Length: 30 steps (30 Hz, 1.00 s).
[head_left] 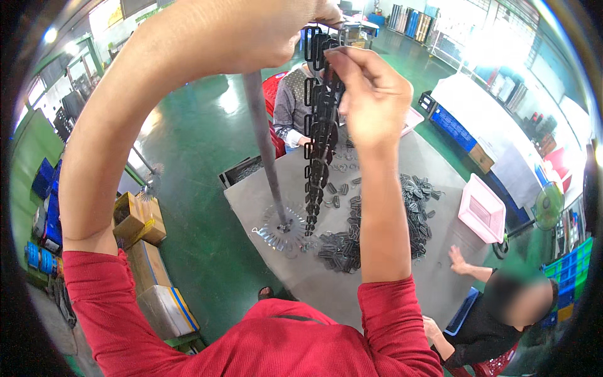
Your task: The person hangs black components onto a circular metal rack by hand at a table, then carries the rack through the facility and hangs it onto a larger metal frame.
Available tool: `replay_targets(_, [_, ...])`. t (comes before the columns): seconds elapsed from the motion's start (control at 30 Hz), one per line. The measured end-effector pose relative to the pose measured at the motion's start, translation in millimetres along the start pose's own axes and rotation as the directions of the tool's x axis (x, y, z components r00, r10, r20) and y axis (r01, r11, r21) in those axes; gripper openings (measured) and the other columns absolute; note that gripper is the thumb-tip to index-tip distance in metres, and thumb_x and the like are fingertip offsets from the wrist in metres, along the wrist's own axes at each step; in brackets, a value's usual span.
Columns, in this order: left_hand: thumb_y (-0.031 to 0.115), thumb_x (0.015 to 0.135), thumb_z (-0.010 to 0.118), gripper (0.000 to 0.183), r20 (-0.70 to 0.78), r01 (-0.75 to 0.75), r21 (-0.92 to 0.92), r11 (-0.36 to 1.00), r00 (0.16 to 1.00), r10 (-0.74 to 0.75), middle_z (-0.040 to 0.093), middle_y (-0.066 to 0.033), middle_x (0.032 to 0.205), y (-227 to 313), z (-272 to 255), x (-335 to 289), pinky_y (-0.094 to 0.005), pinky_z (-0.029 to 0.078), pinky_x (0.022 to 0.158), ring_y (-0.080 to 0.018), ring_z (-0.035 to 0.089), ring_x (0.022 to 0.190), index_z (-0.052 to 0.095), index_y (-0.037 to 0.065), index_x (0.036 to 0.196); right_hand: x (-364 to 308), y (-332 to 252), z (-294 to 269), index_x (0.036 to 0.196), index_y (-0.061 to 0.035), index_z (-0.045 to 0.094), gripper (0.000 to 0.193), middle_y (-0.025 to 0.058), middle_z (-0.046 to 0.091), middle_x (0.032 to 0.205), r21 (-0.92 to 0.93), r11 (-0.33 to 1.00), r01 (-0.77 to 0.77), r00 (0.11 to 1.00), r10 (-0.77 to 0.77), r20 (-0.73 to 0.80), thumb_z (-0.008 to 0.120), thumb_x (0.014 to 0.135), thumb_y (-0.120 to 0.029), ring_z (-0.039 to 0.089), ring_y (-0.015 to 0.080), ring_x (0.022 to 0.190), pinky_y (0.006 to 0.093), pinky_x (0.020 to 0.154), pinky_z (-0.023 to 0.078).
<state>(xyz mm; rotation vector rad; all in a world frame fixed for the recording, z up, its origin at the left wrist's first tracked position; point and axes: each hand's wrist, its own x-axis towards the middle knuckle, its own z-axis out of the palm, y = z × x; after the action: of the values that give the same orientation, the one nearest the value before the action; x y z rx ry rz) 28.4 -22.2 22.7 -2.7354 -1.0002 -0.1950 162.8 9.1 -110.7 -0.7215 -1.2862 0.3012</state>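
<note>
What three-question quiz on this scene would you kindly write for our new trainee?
1. Multiple choice: What colour is the rectangular plastic basket at the right side of the grey table?
A) Blue
B) Pink
C) Yellow

2. True or false: The person's right hand is well apart from the hanging black slotted pieces.

3. Short answer: Which lies further left in the picture, the grey pole or the pile of loose dark clips?

Key:
1. B
2. False; its thumb and fingers are pinched at their upper part.
3. The grey pole.
</note>
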Motion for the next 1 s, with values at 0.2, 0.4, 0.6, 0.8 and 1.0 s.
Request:
replay_targets(0.2, [-0.007, 0.071, 0.041, 0.045, -0.054, 0.059, -0.023, 0.998, 0.997, -0.060, 0.062, -0.0191, 0.095, 6.8, -0.6, -21.6, -0.0342, 0.051, 0.067, -0.0274, 0.061, 0.074, 0.054, -0.002, 0.114, -1.7, 24.5, -45.4, 0.093, 0.0013, 0.063, 0.017, 0.0082, 0.064, 0.074, 0.257, 0.947, -0.190, 0.978, 0.160, 0.136, 0.057, 0.086, -0.012, 0.033, 0.0008, 0.042, 0.0155, 0.040, 0.026])
replay_targets(0.4, [0.000, 0.077, 0.045, 0.039, 0.067, 0.080, -0.139, 0.987, 0.995, -0.071, 0.057, -0.0145, 0.110, -10.7, -6.7, -18.1, -0.0358, 0.046, 0.085, -0.0290, 0.057, 0.092, 0.054, 0.002, 0.115, 10.0, 83.8, -179.0, 0.094, -0.0004, 0.064, 0.021, 0.0048, 0.063, 0.073, -0.384, 0.888, -0.252, 0.966, 0.212, -0.146, 0.060, 0.084, -0.019, 0.036, 0.0018, 0.045, 0.0149, 0.043, 0.027])
replay_targets(0.6, [0.009, 0.077, 0.051, 0.041, -0.131, -0.008, 0.109, 0.994, 0.991, 0.022, 0.053, -0.0212, 0.114, 3.2, 0.8, -27.5, -0.0368, 0.043, 0.091, -0.0295, 0.053, 0.105, 0.050, -0.004, 0.116, -10.7, 116.0, -225.9, 0.091, -0.0105, 0.063, 0.028, 0.0089, 0.066, 0.081, -0.990, -0.011, -0.140, 0.932, 0.337, -0.136, 0.066, 0.074, -0.033, 0.063, 0.0209, 0.065, 0.0353, 0.067, 0.046])
replay_targets(0.8, [0.000, 0.069, 0.048, 0.045, -0.005, -0.169, 0.093, 0.981, 0.985, 0.170, 0.057, -0.0246, 0.106, -0.9, -8.7, -10.6, -0.0351, 0.044, 0.090, -0.0314, 0.056, 0.099, 0.049, -0.012, 0.112, -2.8, 19.6, -76.2, 0.096, -0.0074, 0.063, 0.021, 0.0063, 0.064, 0.078, -0.675, 0.694, 0.249, 0.959, -0.273, 0.073, 0.064, 0.078, -0.017, 0.057, 0.0130, 0.059, 0.0282, 0.055, 0.044])
replay_targets(1.0, [-0.008, 0.064, 0.044, 0.044, -0.170, -0.202, 0.100, 0.974, 0.961, 0.217, 0.060, -0.0245, 0.096, -4.0, 6.5, 0.9, -0.0329, 0.049, 0.080, -0.0331, 0.060, 0.087, 0.054, -0.011, 0.106, -10.7, -15.8, 2.5, 0.096, -0.0076, 0.062, 0.021, 0.0079, 0.061, 0.070, -0.760, 0.546, 0.353, 0.882, -0.466, 0.075, 0.065, 0.077, -0.013, 0.054, 0.0142, 0.052, 0.0287, 0.051, 0.044])
